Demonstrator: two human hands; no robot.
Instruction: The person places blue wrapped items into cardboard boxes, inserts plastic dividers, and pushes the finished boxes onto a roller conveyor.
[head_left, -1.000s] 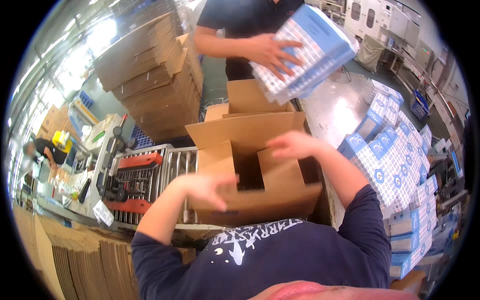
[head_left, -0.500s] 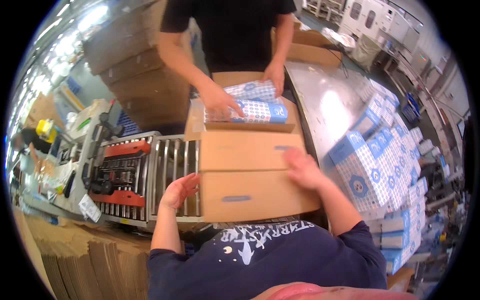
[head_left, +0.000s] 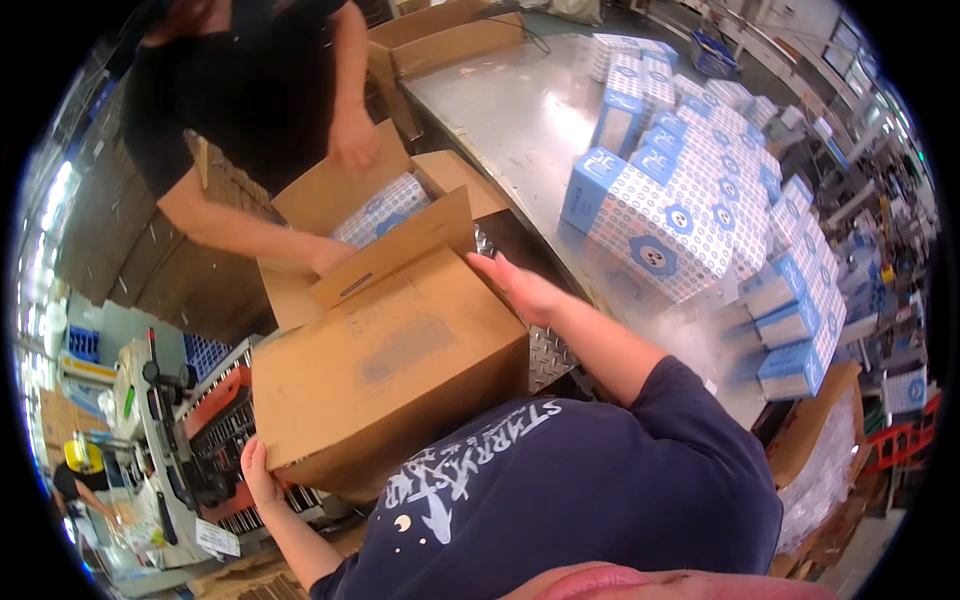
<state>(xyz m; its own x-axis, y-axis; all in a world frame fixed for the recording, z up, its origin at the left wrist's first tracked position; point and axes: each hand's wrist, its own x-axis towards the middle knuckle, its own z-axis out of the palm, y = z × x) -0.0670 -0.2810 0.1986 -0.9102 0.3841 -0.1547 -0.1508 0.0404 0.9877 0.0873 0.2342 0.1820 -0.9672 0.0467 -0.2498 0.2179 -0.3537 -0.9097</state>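
Note:
A closed brown cardboard box point(head_left: 390, 350) lies in front of me, with a smudged grey print on its upper face. My left hand point(head_left: 262, 475) rests against the box's near left corner, fingers stretched along it. At the far right edge my right hand point(head_left: 520, 290) is open, fingers extended beside the box. Just beyond stands an open cardboard carton point(head_left: 440, 225) holding blue-and-white patterned packages point(head_left: 385, 210). A co-worker in a black top has one hand point(head_left: 330, 255) at that carton's near flap and the other point(head_left: 355, 140) by its far flap.
To the right, a metal table point(head_left: 520, 100) carries rows of blue-and-white packages point(head_left: 670, 220). A roller conveyor with red parts point(head_left: 215, 410) runs at the left. Flattened cardboard point(head_left: 150, 250) is stacked behind it. Another carton with clear plastic point(head_left: 825, 470) stands at the lower right.
My view has swung right. The near box now shows a different, single-panel face upward and sits at a slant. My left hand has come against its corner; my right hand has moved to its edge.

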